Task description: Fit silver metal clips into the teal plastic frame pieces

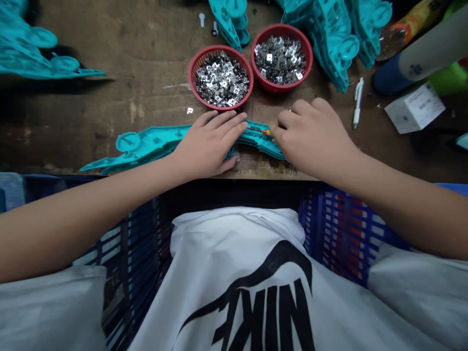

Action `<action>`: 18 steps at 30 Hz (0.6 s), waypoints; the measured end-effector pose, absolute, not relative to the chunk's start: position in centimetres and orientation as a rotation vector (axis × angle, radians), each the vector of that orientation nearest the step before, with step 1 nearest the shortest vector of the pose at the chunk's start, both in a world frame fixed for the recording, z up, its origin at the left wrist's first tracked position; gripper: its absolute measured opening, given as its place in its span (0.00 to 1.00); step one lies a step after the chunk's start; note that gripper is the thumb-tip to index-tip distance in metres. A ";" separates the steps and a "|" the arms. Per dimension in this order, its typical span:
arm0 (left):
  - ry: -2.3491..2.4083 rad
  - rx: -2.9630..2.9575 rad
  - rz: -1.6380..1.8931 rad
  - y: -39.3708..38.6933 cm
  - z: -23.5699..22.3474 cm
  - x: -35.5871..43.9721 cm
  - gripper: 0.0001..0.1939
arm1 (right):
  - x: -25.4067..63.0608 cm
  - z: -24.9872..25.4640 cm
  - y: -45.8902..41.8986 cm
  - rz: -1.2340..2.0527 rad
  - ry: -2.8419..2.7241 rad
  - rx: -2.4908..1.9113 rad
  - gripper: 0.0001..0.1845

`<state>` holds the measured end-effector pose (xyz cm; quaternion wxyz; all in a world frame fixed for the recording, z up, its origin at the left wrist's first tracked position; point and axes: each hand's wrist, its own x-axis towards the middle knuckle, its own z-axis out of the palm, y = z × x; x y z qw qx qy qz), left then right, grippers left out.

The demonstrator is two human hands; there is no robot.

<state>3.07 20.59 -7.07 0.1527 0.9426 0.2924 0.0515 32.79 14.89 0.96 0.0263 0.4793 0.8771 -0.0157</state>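
A long teal plastic part lies along the table's front edge, with what look like more layers beneath it. My left hand rests across its middle, fingers stretched out flat over it and thumb near the front side. My right hand is closed around a small screwdriver with a yellow and red handle. Its thin shaft points left along the part, towards my left fingertips. Most of the handle is hidden in my fist, and the tip's exact contact is hard to see.
Two red baskets of small metal clips stand behind my hands. A loose clip lies nearby. More teal parts sit left and back right. A white pen, small box and bottle are right. Blue crates flank my lap.
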 end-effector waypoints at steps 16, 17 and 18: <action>0.812 2.715 0.177 20.3 -7.1 3.1 0.46 | 32.1 5.7 16.9 0.047 2.331 1.432 0.23; 0.805 2.720 0.171 20.4 -7.1 3.0 0.47 | 32.5 5.8 17.1 0.084 2.313 1.457 0.23; 0.799 2.727 0.162 20.4 -7.0 3.0 0.48 | 32.9 5.8 17.2 0.094 2.331 1.512 0.22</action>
